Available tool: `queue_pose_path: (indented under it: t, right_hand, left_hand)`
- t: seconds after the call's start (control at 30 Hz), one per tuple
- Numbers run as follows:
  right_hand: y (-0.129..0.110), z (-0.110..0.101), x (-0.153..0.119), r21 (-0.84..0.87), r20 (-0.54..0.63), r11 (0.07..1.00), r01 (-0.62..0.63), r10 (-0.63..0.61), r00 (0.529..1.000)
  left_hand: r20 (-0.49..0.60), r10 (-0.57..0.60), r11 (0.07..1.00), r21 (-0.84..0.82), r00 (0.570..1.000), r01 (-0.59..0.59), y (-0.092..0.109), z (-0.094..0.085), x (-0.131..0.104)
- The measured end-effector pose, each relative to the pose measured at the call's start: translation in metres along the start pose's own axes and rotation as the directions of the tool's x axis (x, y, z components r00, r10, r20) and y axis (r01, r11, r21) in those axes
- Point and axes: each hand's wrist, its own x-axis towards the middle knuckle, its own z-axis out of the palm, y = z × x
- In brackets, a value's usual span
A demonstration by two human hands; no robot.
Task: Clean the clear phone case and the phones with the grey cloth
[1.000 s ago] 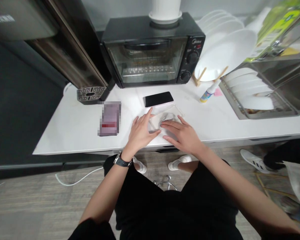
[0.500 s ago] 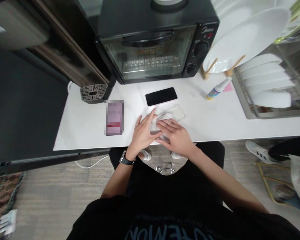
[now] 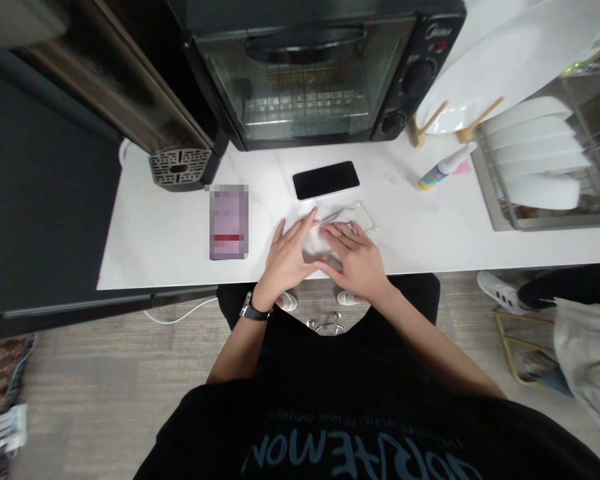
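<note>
We see our left hand [image 3: 286, 257] and right hand [image 3: 357, 262] flat on a clear phone case [image 3: 353, 223] on the white worktop [image 3: 430, 227], just below a black phone [image 3: 325, 180] and toaster oven [image 3: 310, 73].

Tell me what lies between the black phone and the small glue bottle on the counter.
Head view: only bare white counter between black phone and glue bottle.

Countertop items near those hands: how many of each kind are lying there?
Black phone: 1
Clear phone case, under the left hand and right hand: 1
Blurred card or packet: 1
Small squeeze bottle: 1
Toaster oven: 1
Total: 5
</note>
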Motion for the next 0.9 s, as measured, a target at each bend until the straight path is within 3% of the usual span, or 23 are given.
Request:
queue_pose_path:
  t: [0.13, 0.33, 0.5, 0.7, 0.8, 0.9]
  right_hand:
    - [-0.008, -0.009, -0.016, 0.084, 0.057, 0.993, 0.085, -0.09, 0.994]
    - [0.028, -0.034, -0.036, -0.046, -0.014, 0.998, -0.042, 0.041, 0.999]
    - [0.033, -0.02, -0.02, -0.117, -0.091, 0.984, -0.134, 0.124, 0.988]
    - [0.002, -0.001, -0.008, -0.02, -0.009, 1.0, -0.004, 0.004, 1.0]
    - [0.004, -0.013, -0.017, 0.07, 0.062, 0.993, 0.093, -0.097, 0.993]
    - [0.023, -0.033, -0.028, 0.051, 0.079, 0.995, 0.083, -0.087, 0.993]
  left_hand:
    - [-0.001, -0.012, 1.0, 0.027, 1.0, 0.012, 0.003, 0.0, -0.002]
    - [0.008, -0.019, 1.0, 0.024, 1.0, 0.019, 0.008, -0.001, -0.001]
    - [0.035, -0.02, 1.0, 0.021, 0.999, 0.02, 0.007, -0.003, 0.001]
    - [0.03, 0.003, 1.0, 0.017, 1.0, -0.003, 0.005, -0.002, 0.001]
    - [0.01, -0.002, 0.999, 0.039, 1.0, 0.002, 0.006, -0.001, 0.001]
    - [0.016, -0.01, 0.999, 0.048, 1.0, 0.009, 0.008, -0.001, 0.0]
